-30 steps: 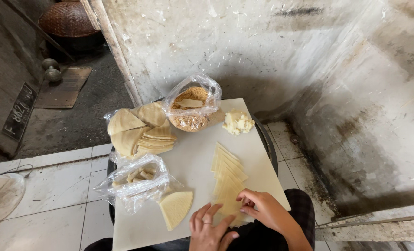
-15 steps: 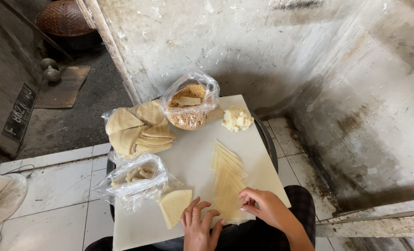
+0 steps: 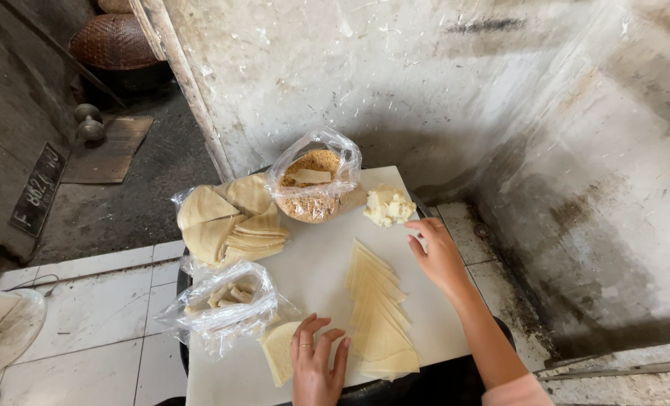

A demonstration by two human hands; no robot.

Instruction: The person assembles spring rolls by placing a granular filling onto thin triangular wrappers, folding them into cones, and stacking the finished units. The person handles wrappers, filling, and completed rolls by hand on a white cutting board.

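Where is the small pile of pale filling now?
In the head view, the pale filling sits at the white board's far right corner, beside the crumb bag, just beyond the right hand.

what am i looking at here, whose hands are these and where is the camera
The camera sits on a person's head and looks down, so these are that person's own two bare hands. They work at a white board. The left hand rests flat beside a single pale wedge. The right hand reaches toward a small crumbly white lump and holds nothing. Between the hands lies a fanned row of thin triangular sheets. Farther back are a bag of crumbs, a bag of small pieces and more stacked wedges.
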